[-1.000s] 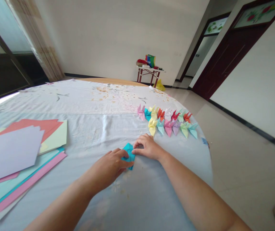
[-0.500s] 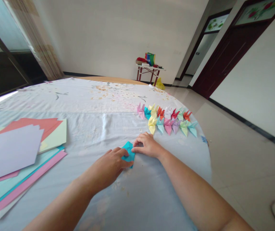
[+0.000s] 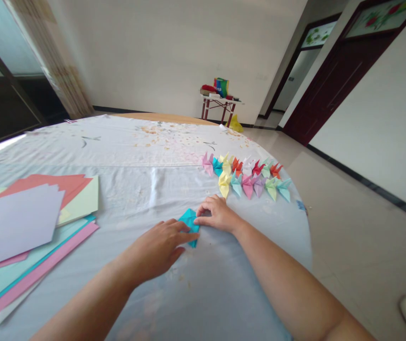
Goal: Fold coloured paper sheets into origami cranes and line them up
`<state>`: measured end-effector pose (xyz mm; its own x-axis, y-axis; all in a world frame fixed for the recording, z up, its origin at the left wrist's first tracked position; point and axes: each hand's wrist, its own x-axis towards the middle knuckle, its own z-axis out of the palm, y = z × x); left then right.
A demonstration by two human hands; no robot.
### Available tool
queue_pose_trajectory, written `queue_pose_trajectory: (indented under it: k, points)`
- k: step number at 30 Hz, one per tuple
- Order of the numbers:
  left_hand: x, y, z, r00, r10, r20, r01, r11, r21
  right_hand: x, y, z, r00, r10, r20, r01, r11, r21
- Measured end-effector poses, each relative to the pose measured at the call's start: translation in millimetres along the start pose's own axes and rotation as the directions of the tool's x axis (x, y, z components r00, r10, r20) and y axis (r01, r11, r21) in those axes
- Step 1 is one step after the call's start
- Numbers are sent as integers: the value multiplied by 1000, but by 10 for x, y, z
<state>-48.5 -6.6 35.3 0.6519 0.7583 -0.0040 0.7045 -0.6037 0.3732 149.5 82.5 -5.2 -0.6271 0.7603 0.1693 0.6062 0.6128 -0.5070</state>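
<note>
A small folded piece of bright blue origami paper [image 3: 190,217] lies on the cloth between my two hands. My left hand [image 3: 162,244] rests over its left and lower part, fingers stretched out across the paper and thumb apart from it. At the paper's right edge, my right hand [image 3: 217,215] has thumb and index finger together, pinching that edge. Part of the paper is hidden under the left fingers. Just beyond my right hand stand two rows of folded paper cranes [image 3: 248,185] in several colours.
A loose pile of coloured paper sheets [image 3: 14,222] spreads over the left of the round table, which has a pale floral tablecloth [image 3: 118,293]. The table's curved edge runs along the right. A small side table [image 3: 220,100] with bags stands by the far wall.
My left thumb has pulled back from the lower tip of the paper, and the left fingers now lie straighter across it. My right hand and the paper have stayed in place.
</note>
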Motion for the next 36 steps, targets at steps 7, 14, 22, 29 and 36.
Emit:
queue_pose_trajectory:
  k: [7,14,22,29,36]
  points:
    - [-3,2,6,1000,9,20,-9,1000,24,3,-6,-10,1000,2,16,-2,1000,-12]
    - [-14,-1,5,1000,2,27,-2,1000,-2,8,1,-5,1000,-3,18,3,1000,-19]
    - [-2,49,13,999,-16,40,15,1000,21,8,-12,-12,1000,7,15,-7,1000,-8]
    - [-31,69,-25,998,-42,36,42,999,-5,11,-4,-5,1000,4,13,-4,1000,-3]
    - [-7,151,27,996,-90,8,89,994,57,10,-3,2,1000,-2,5,2,1000,-7]
